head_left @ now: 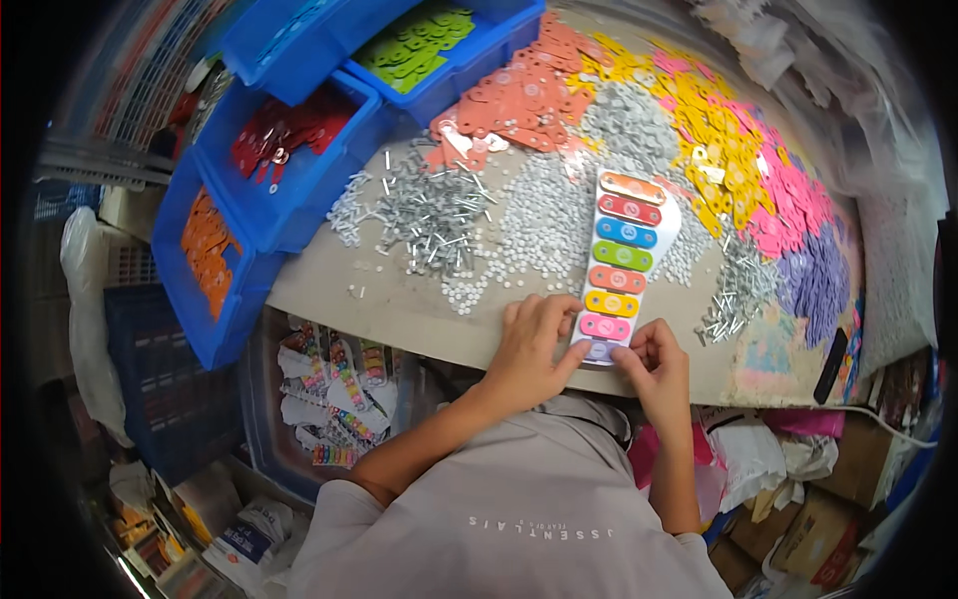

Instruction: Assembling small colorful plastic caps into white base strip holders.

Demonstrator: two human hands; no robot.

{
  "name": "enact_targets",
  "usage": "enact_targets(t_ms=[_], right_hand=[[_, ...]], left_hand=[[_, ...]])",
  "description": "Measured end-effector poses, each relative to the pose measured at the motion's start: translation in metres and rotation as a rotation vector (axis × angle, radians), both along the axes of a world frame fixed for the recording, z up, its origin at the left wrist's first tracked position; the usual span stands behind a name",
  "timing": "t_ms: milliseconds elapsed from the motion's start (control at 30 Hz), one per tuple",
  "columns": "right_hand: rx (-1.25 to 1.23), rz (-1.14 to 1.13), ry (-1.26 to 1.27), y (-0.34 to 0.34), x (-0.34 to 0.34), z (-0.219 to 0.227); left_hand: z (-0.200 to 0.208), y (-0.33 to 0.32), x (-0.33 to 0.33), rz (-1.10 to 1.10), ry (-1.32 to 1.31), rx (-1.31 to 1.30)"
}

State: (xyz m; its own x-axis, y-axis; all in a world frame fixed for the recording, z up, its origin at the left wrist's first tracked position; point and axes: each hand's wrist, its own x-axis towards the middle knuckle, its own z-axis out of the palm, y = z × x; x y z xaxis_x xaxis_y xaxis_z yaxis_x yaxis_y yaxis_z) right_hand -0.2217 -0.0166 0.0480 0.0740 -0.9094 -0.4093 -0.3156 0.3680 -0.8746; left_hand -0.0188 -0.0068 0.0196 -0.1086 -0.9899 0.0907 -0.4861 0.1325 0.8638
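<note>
A long white strip (606, 275) stands out from the table's front edge, bearing a row of rounded coloured plates: orange, red, blue, green, coral, yellow, pink and purple. At its near end my left hand (534, 344) grips the left edge, thumb beside the purple plate (598, 350). My right hand (654, 369) pinches the lower right corner, its thumb on the purple plate's right end. The strip's far end curls slightly on the right. Around it lie small round silvery pieces (544, 210) and, further left, a heap of metal pins (429, 205).
Blue bins (210, 290) at left hold orange, red and green plates. Coral (529, 95), yellow (714, 140), pink (793, 205) and purple plates (813, 285) are piled along the far and right side. More pins (743, 285) lie at right. A bin of finished-looking strips (344, 394) stands below the table.
</note>
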Motion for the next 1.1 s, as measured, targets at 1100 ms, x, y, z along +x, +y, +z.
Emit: enact_targets(t_ms=[1100], right_hand=[[-0.495, -0.462, 0.633, -0.036, -0.157, -0.03]], left_hand=[[0.0, -0.022, 0.095, 0.431, -0.626, -0.171]])
